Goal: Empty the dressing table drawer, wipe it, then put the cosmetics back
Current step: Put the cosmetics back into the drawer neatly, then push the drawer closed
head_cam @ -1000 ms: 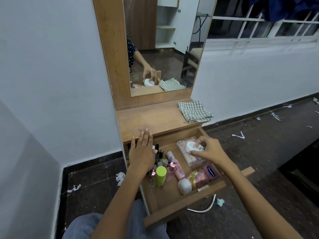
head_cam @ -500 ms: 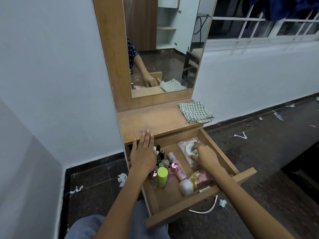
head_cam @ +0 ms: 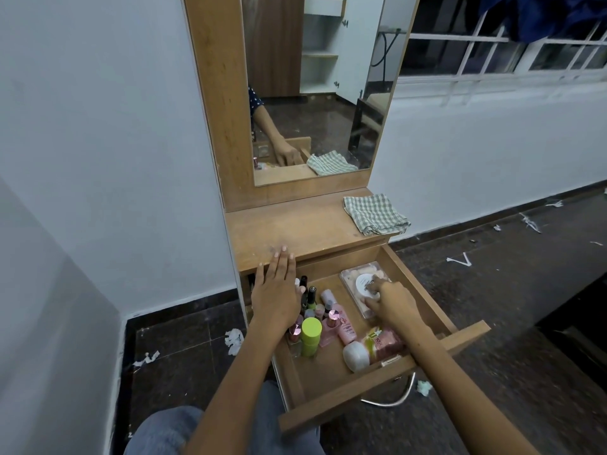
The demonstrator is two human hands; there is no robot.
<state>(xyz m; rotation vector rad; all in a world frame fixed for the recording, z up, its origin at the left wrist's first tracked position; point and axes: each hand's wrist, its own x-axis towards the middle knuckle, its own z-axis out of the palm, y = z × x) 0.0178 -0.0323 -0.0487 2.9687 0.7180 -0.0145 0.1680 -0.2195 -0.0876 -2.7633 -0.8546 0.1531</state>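
Left hand [head_cam: 277, 295] is laid flat, fingers straight, across the wooden bench [head_cam: 295, 231] edge above the open wooden drawer [head_cam: 387, 394], where a lime-capped green bottle [head_cam: 311, 336] and pink cosmetic tubes [head_cam: 345, 330] are kept. Right hand [head_cam: 392, 302] is curled on a clear plastic box [head_cam: 364, 287] topped by a round white jar [head_cam: 365, 284]. A green checked cloth [head_cam: 376, 213] is left folded on the bench.
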